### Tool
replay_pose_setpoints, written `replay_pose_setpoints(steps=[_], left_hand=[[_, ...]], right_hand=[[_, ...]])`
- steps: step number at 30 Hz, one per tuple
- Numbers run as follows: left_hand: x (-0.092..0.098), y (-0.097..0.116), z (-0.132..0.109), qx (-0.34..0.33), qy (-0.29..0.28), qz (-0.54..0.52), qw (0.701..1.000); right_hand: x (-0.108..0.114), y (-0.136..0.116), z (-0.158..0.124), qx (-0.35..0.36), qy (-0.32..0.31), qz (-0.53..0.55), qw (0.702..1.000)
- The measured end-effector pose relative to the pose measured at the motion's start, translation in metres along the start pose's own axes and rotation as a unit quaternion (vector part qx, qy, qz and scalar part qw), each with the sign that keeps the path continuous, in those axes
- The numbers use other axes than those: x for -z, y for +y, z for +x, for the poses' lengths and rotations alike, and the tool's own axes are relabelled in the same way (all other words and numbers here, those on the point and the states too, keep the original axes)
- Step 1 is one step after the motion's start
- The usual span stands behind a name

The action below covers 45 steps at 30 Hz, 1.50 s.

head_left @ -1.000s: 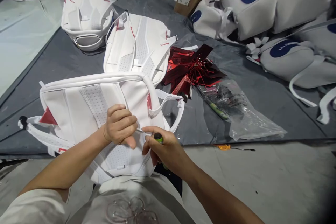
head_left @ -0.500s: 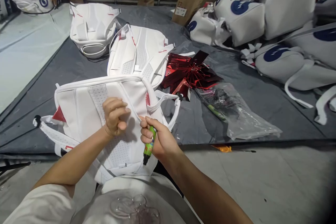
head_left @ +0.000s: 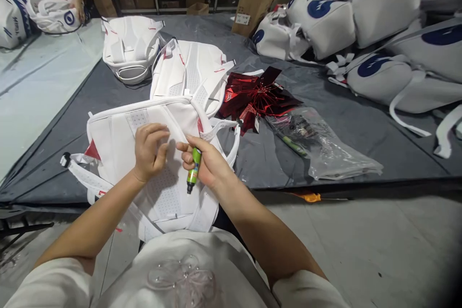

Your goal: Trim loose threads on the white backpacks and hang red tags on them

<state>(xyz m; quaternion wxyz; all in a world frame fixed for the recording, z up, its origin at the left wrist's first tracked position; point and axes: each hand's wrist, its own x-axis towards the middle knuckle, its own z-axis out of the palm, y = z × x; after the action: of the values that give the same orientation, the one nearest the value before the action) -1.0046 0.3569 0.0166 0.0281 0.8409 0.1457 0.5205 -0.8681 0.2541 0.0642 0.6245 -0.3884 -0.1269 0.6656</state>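
My white bag [head_left: 119,142] lies back panel up at lower centre, across the tabletop [head_left: 274,168] edge. My right hand [head_left: 205,161] grips a green marker-like tube [head_left: 194,166], dark end down. My left hand [head_left: 148,151] is over the panel, fingers loosely curled, thumb apart, nothing visible between them. I judge this to be close handwork on the panel; the next move likely calls for keeping it steady. My palm hides the tube's upper end, my left wrist covers some panel, and the clear plastic packet's [head_left: 335,159] contents are blurred.
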Motion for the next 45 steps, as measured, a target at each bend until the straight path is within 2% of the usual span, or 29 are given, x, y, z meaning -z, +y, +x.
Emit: replay_pose_setpoints(steps=[2, 5, 7, 8, 9, 11, 13, 14, 15, 17, 19, 21, 24, 27, 29, 32, 35, 37, 39, 41, 42, 44, 45], left_hand=[[0.006, -0.003, 0.021, -0.064, -0.083, 0.060, 0.993], [0.017, -0.009, 0.063, -0.171, -0.213, 0.134, 0.953], [0.024, -0.013, 0.087, -0.228, -0.293, 0.163, 0.914], [0.026, -0.015, 0.094, -0.253, -0.321, 0.177, 0.895], [0.027, -0.017, 0.098, -0.274, -0.330, 0.188, 0.883], [0.027, -0.021, 0.093, -0.303, -0.295, 0.203, 0.883], [0.024, -0.026, 0.078, -0.304, -0.220, 0.200, 0.905], [0.023, -0.028, 0.069, -0.296, -0.182, 0.187, 0.919], [0.021, -0.030, 0.061, -0.285, -0.151, 0.168, 0.932], [0.017, -0.032, 0.048, -0.261, -0.111, 0.121, 0.951], [0.013, -0.033, 0.043, -0.246, -0.098, 0.081, 0.961], [0.011, -0.034, 0.042, -0.239, -0.093, 0.063, 0.965], [0.010, -0.034, 0.041, -0.240, -0.067, 0.055, 0.967], [0.009, -0.040, 0.035, -0.241, -0.045, 0.050, 0.968], [0.005, -0.049, 0.028, -0.235, -0.042, 0.027, 0.971], [0.000, -0.064, 0.018, -0.195, -0.044, -0.027, 0.979], [0.008, -0.070, 0.008, -0.126, -0.005, -0.064, 0.990], [0.016, -0.071, 0.000, -0.095, -0.008, -0.063, 0.993], [0.021, -0.069, -0.008, -0.111, -0.038, -0.045, 0.992], [0.021, -0.060, -0.012, -0.182, -0.079, -0.019, 0.980], [0.019, -0.052, -0.012, -0.231, -0.096, -0.007, 0.968], [0.017, -0.030, -0.006, -0.309, -0.119, 0.022, 0.943], [0.015, -0.019, 0.000, -0.327, -0.127, 0.046, 0.935]], right_hand=[[0.012, 0.007, -0.005, -0.010, 0.017, -0.032, 0.999], [0.023, 0.020, -0.013, 0.021, 0.025, -0.154, 0.987], [0.026, 0.024, -0.019, 0.058, 0.032, -0.286, 0.956], [0.026, 0.024, -0.022, 0.083, 0.040, -0.373, 0.923], [0.027, 0.021, -0.025, 0.115, 0.054, -0.469, 0.874], [0.029, 0.008, -0.029, 0.194, 0.100, -0.648, 0.730], [0.030, -0.009, -0.031, 0.269, 0.139, -0.759, 0.576], [0.030, -0.018, -0.030, 0.299, 0.141, -0.790, 0.517], [0.029, -0.026, -0.028, 0.323, 0.127, -0.812, 0.470], [0.024, -0.039, -0.019, 0.353, 0.065, -0.845, 0.397], [0.016, -0.046, -0.006, 0.354, 0.010, -0.867, 0.350], [0.008, -0.048, 0.009, 0.333, -0.014, -0.883, 0.331], [0.001, -0.043, 0.024, 0.308, -0.034, -0.889, 0.336], [0.000, -0.032, 0.028, 0.325, -0.060, -0.880, 0.342], [0.005, -0.024, 0.030, 0.344, -0.051, -0.877, 0.333], [0.013, -0.021, 0.035, 0.374, -0.019, -0.881, 0.287], [0.013, -0.028, 0.038, 0.398, -0.026, -0.886, 0.235], [0.005, -0.036, 0.044, 0.411, -0.035, -0.886, 0.213], [-0.012, -0.044, 0.053, 0.418, -0.031, -0.884, 0.206], [-0.033, -0.050, 0.065, 0.424, -0.015, -0.878, 0.221], [-0.044, -0.053, 0.069, 0.427, -0.001, -0.871, 0.244], [-0.062, -0.056, 0.065, 0.451, 0.034, -0.827, 0.334], [-0.065, -0.057, 0.056, 0.466, 0.055, -0.788, 0.399]])
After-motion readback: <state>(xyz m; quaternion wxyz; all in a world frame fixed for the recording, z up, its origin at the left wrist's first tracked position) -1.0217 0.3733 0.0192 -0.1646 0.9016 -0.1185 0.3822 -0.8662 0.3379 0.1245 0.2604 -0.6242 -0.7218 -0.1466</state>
